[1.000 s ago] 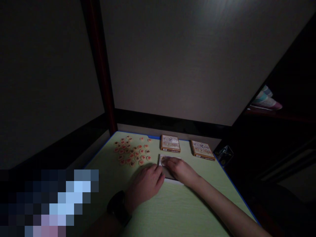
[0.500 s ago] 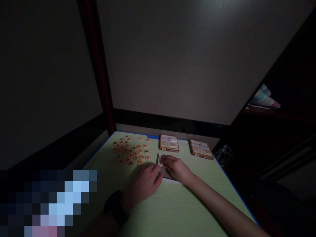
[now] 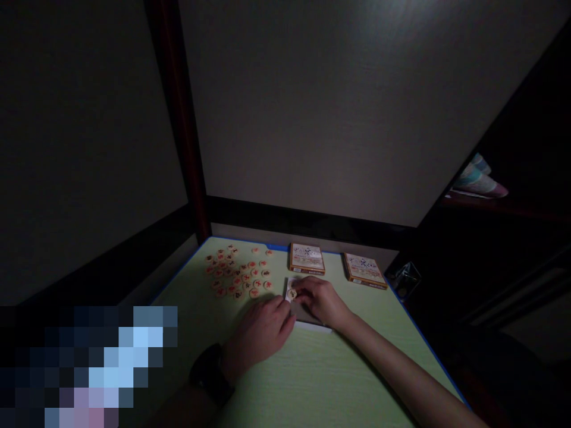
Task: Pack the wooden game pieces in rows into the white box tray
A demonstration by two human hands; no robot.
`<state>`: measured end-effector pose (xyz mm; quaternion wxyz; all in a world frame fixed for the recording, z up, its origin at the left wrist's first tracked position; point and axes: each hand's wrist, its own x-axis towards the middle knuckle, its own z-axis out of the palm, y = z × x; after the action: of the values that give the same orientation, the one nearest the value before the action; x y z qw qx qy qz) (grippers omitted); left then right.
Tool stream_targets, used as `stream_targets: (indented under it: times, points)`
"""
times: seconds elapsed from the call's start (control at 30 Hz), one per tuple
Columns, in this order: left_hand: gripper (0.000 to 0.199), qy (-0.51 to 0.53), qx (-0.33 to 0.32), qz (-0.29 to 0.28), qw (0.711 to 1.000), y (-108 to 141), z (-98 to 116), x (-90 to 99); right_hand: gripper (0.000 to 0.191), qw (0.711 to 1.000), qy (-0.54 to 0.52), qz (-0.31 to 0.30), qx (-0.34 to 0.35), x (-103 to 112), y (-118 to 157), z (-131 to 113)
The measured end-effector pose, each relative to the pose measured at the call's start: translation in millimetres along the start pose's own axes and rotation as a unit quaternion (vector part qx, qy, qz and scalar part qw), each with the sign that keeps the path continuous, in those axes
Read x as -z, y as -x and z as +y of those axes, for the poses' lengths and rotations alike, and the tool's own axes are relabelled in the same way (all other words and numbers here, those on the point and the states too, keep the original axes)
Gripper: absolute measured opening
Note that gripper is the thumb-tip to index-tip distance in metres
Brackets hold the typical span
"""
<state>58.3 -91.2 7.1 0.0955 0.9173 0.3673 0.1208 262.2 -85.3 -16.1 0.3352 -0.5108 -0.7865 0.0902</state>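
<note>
A shallow open box with a white rim and dark inside lies on the table, partly covered by my hands. My left hand wears a dark watch and rests at the box's left edge, its fingers curled against the rim. At the box's upper left corner is a round xiangqi piece with a dark character facing up. My right hand reaches over the box, thumb and fingers pinched at that piece's right side. Left of the box, several loose xiangqi pieces with red and dark characters lie spread out.
Two printed flat boxes, one nearer box and one at the right, lie along the back of the green table. A wall panel rises behind. Beyond the right edge stands a shiny dark container.
My right fingers have shifted slightly right, so the piece's face shows more at the box's corner. My left hand stays at the box edge. The view has moved a little.
</note>
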Motion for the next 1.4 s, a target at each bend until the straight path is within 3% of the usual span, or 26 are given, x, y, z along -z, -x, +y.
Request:
stream_targets:
  times: [0.23,0.47,0.67,0.97,1.17,1.4]
  points:
    - [0.027,-0.007,-0.005,-0.009,1.000,-0.6,0.0,1.5,0.023,0.997,-0.005,-0.034,-0.068,2.6,-3.4,0.9]
    - [0.027,-0.012,0.005,-0.017,1.000,0.9,3.3,6.8,0.026,0.996,-0.018,-0.040,-0.073,2.3,-2.4,-1.0]
    - [0.027,-0.015,0.000,0.009,1.000,0.9,0.9,5.3,0.019,0.998,-0.015,-0.040,-0.053,3.4,-2.2,-2.7]
    - [0.031,-0.017,0.021,-0.025,0.999,3.3,3.9,7.5,0.018,0.997,-0.020,-0.043,-0.067,9.2,-1.2,-5.7]
    - [0.033,-0.010,0.015,-0.031,0.999,4.4,6.2,9.8,0.008,0.995,0.035,-0.045,-0.077,2.0,-5.5,-14.5]
    - [0.032,-0.007,0.014,-0.029,0.999,4.9,6.2,8.9,0.012,0.992,0.077,-0.054,-0.083,-0.7,-6.3,-21.9]
